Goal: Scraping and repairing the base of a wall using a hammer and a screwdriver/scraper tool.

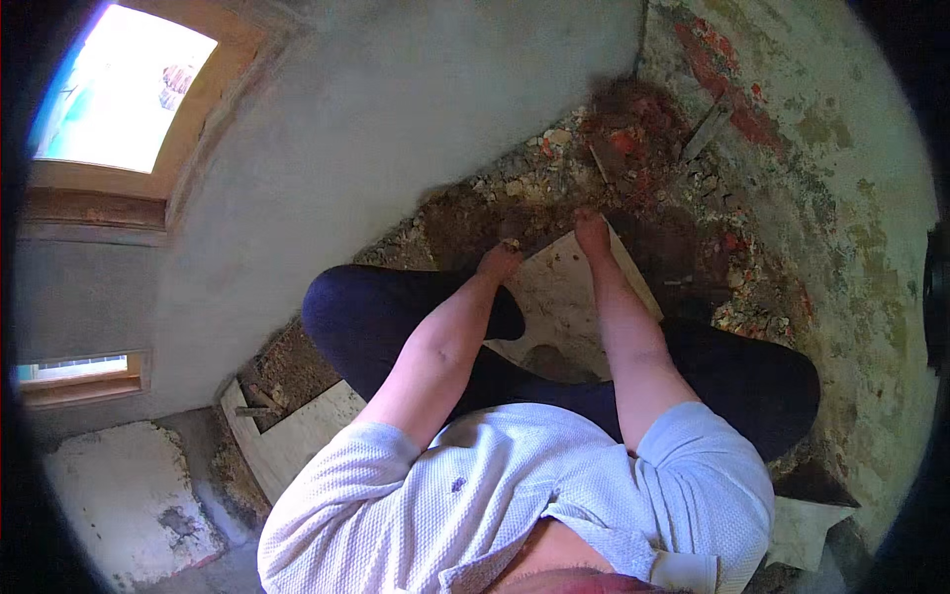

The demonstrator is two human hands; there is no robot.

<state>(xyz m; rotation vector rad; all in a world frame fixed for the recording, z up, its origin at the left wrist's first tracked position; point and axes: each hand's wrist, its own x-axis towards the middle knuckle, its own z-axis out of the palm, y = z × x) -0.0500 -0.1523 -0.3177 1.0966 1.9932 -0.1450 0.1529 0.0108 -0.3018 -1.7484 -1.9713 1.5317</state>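
Observation:
A pale, dirt-speckled square tile [554, 302] lies tilted between my bent, dark-clad legs in the corner. My left hand [501, 258] grips its upper left edge, fingers curled and partly hidden in the dim rubble. At its top corner, my right hand [592, 231] is also closed on the edge. Broken plaster and dirt [534, 168] surround the tile along the foot of the walls, with reddish rubble [623, 134] beyond my right hand.
A narrow strip [708, 129] leans by the peeling right wall [831, 198]. At lower left are pale tile pieces [317, 426], a small tool [255, 411] and a worn white slab [119, 495]. Wood-framed openings [168, 178] are in the left wall. My knees flank the tile.

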